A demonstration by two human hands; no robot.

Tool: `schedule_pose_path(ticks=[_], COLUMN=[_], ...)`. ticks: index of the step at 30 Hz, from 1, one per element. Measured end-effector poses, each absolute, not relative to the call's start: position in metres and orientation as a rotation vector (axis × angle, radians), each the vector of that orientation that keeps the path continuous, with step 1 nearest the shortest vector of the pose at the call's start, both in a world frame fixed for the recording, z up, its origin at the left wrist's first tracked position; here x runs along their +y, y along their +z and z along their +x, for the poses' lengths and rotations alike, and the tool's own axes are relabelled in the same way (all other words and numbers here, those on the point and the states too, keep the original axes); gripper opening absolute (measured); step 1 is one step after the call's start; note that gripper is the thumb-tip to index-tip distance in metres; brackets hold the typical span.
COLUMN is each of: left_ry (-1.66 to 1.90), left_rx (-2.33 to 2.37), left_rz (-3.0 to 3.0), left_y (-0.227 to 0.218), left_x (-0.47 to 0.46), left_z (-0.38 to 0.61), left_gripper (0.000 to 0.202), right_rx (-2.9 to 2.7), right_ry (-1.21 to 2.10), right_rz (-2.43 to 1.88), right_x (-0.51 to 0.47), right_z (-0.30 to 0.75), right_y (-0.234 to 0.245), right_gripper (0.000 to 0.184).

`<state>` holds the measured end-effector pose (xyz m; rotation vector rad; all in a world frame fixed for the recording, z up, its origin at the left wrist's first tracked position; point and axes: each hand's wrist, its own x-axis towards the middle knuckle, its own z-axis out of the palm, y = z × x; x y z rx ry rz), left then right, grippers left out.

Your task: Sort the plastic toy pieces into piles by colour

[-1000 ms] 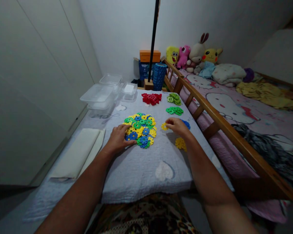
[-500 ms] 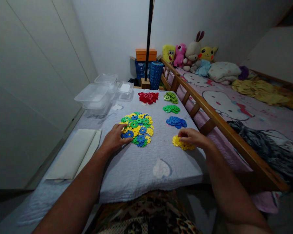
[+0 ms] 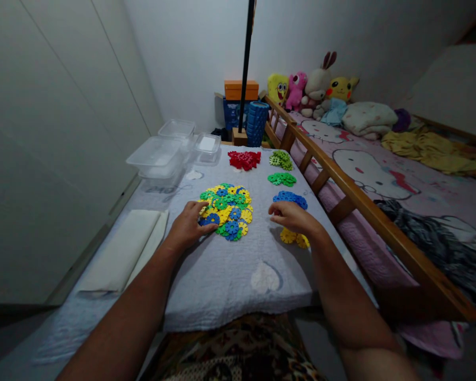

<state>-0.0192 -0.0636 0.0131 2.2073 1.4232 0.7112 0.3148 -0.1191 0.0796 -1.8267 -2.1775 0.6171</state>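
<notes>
A mixed heap of yellow, green and blue flower-shaped plastic pieces point(image 3: 228, 209) lies on a pale quilted pad point(image 3: 230, 264). My left hand point(image 3: 188, 227) rests at the heap's left edge with its fingers curled onto the pieces. My right hand point(image 3: 291, 216) hovers right of the heap, fingers loosely apart and nothing seen in them, just above a small yellow pile point(image 3: 294, 238). Sorted piles run along the right side: blue point(image 3: 290, 199), green point(image 3: 282, 179), light green point(image 3: 281, 159), and red point(image 3: 244, 160) at the far end.
Clear plastic tubs point(image 3: 162, 156) stand at the pad's far left, a folded white cloth point(image 3: 122, 254) at the near left. A wooden bed rail point(image 3: 341, 196) borders the right, with a bed and plush toys point(image 3: 313, 87) beyond. A black pole point(image 3: 246, 69) rises at the back.
My right hand carried a yellow piece from the heap to the yellow pile, left it there, and has now come back toward the heap. My left hand stayed at the heap's edge.
</notes>
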Motion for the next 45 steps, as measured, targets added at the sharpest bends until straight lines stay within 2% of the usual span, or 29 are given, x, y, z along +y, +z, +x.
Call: schedule_pose_path(ticks=[10,18,24,29,33,42,45], left_ry=[0.69,0.707,0.734,0.696,0.644,0.619,0.613], left_rx=[1.483,1.358,1.364,1.417,1.357,1.254,1.254], left_rz=[2.19,2.17,2.318,2.379,2.426,2.525,2.548], left_y=[0.017,0.015,0.011,0.009,0.006,0.004,0.003], left_x=[-0.067,-0.068,-0.07,-0.077,-0.085,-0.093,-0.094], left_z=[-0.02,-0.017,-0.011,0.001,0.011,0.024,0.025], left_gripper=[0.065,0.067,0.073,0.087,0.092,0.089,0.087], right_rx=[-2.216,-2.066,-1.859,-1.738,-1.675,-1.644,-1.623], right_ry=[0.454,0.564,0.744,0.719,0.685,0.537,0.606], right_rz=[-1.703,-1.676,-1.632,-1.608,-1.601,-1.612,-1.567], right_x=[-0.096,-0.096,-0.093,-0.089,-0.088,-0.087,-0.088], right_z=[0.248,0.255,0.259,0.258,0.257,0.256,0.256], right_y=[0.037,0.036,0.028,0.022,0.021,0.026,0.025], right_gripper=[0.03,0.016,0.014,0.006,0.007,0.005,0.008])
